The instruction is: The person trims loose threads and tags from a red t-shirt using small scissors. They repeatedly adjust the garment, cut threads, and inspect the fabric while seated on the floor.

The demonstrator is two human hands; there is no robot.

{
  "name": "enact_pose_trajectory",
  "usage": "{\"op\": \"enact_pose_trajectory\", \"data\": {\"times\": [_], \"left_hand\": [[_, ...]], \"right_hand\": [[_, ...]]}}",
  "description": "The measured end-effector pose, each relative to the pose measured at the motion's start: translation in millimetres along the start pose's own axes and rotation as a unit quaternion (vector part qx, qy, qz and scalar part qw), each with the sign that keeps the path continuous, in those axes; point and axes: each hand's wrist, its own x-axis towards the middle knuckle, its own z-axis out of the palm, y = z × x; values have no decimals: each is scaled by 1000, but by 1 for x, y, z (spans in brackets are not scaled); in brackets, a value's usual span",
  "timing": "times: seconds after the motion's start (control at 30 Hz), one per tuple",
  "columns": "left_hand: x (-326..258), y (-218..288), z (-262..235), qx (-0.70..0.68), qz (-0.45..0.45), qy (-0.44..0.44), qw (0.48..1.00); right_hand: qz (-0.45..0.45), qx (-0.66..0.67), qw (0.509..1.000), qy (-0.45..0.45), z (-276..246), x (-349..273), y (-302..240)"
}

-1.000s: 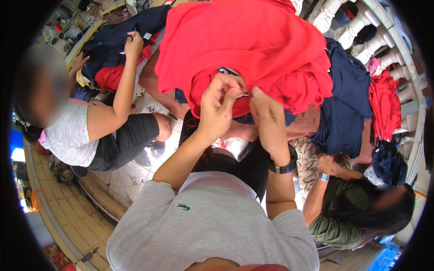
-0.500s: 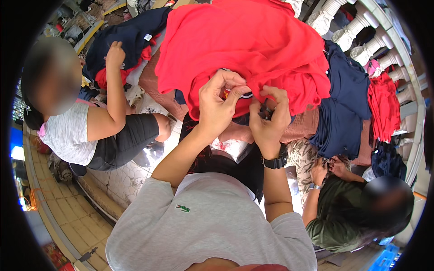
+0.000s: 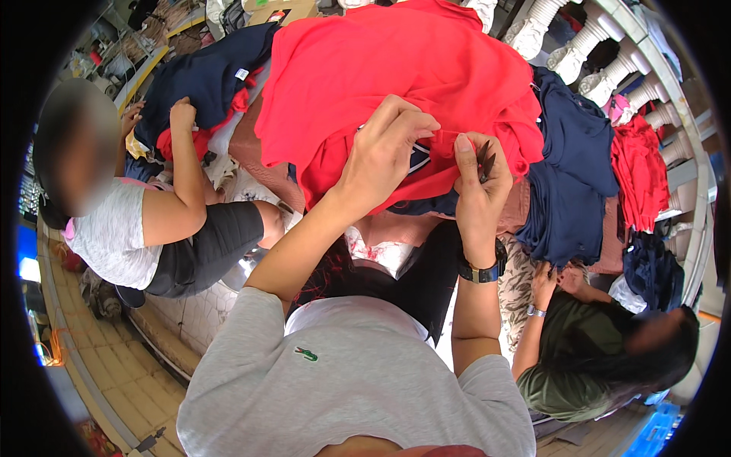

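A large red garment (image 3: 403,65) lies heaped in front of me, with a dark patch edged in white (image 3: 419,158) showing between my hands. Above its near part, my left hand (image 3: 387,148) is closed in a pinch; whatever its fingertips hold is too small to make out. Close by on the right, my right hand (image 3: 481,190) is closed around small dark thread snips (image 3: 485,161), whose pointed blades stick up past the fingers. The thumb and forefinger of that hand meet near the red cloth.
Navy garments (image 3: 571,179) hang over the brownish-pink table cover (image 3: 514,207) at right, beside white balusters (image 3: 567,57) and more red cloth (image 3: 638,171). A person (image 3: 114,228) sits at left by another navy garment (image 3: 202,76); another person (image 3: 586,350) sits at lower right.
My hands have lifted off the red cloth; the left has risen and the right has shifted right. The snips' blades now show clearly. The person at left has lowered a hand onto the navy garment.
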Motion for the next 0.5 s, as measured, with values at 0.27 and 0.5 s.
{"op": "enact_pose_trajectory", "data": {"times": [0.27,0.5], "left_hand": [[-2,13,-8,20,-77,-82,993],[-10,8,-11,30,-92,-140,985]], "right_hand": [[80,64,995,14,-11,-4,5],[62,15,998,14,-14,-7,7]]}}
